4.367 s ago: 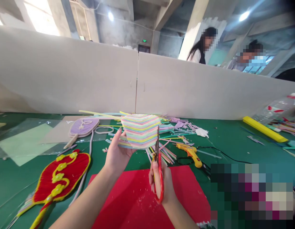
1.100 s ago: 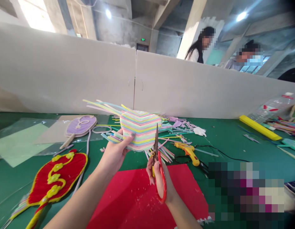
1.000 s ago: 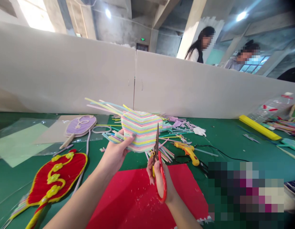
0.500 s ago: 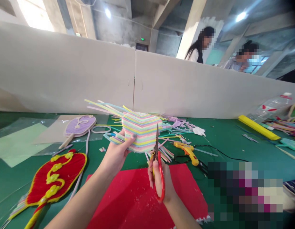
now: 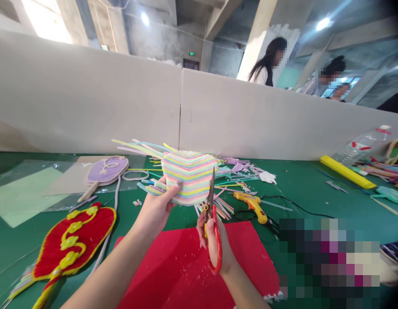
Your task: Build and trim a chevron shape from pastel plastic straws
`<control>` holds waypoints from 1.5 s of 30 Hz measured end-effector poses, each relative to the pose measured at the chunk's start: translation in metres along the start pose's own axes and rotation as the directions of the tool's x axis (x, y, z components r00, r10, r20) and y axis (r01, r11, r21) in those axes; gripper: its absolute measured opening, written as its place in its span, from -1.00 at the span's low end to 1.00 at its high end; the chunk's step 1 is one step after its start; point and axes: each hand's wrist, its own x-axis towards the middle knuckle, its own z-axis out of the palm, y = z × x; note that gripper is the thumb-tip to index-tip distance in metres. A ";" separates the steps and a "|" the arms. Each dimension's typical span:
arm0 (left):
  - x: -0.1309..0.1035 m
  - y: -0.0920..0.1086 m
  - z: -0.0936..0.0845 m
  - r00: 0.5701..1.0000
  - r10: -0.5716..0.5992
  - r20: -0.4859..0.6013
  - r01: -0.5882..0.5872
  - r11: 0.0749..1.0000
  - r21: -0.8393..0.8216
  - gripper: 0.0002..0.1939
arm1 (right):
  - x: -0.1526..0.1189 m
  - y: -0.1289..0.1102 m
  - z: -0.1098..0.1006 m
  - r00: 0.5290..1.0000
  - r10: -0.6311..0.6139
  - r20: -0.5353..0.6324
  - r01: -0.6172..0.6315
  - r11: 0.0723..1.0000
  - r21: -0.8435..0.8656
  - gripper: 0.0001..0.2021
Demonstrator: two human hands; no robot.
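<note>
My left hand grips the left edge of a striped panel of pastel pipe cleaners, thumb on its front. Its stripes form a V, and uncut ends stick out on the left, while the right edge looks trimmed. In my right hand is a pair of scissors with red and yellow handles. The blades point upward beside the panel's lower right edge. Whether they touch it I cannot tell. Below both hands lies a red sheet with small bits of fluff on it.
A red fan with yellow flowers and a purple fan lie at left. A yellow glue gun with its cord, purple scraps and a yellow bar are at right. A white partition stands behind; people are beyond it.
The view has shifted very slightly. My left hand and the panel have moved a little left. The scissors stay upright by the panel's right edge, and the right-hand fingers have shifted slightly.
</note>
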 end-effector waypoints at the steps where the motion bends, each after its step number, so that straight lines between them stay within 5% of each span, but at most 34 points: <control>1: 0.000 0.000 0.001 1.000 -0.003 0.000 0.003 1.000 -0.001 -0.48 | 0.000 -0.002 0.001 0.999 0.032 0.013 -0.032 0.998 0.045 -0.55; 13: -0.009 -0.017 0.016 0.997 0.018 -0.069 -0.019 1.000 -0.015 -0.51 | 0.001 -0.009 0.005 0.991 0.116 -0.060 -0.103 0.977 0.188 -0.47; 36: -0.013 -0.021 0.019 0.999 -0.014 -0.045 0.013 1.000 -0.018 -0.43 | 0.004 -0.007 0.000 0.994 0.064 -0.090 -0.053 0.991 0.123 -0.51; 45: -0.008 -0.003 0.008 0.990 -0.124 -0.062 0.109 0.974 -0.201 -0.74 | 0.006 -0.012 0.000 0.985 0.114 -0.126 -0.087 0.975 0.204 -0.51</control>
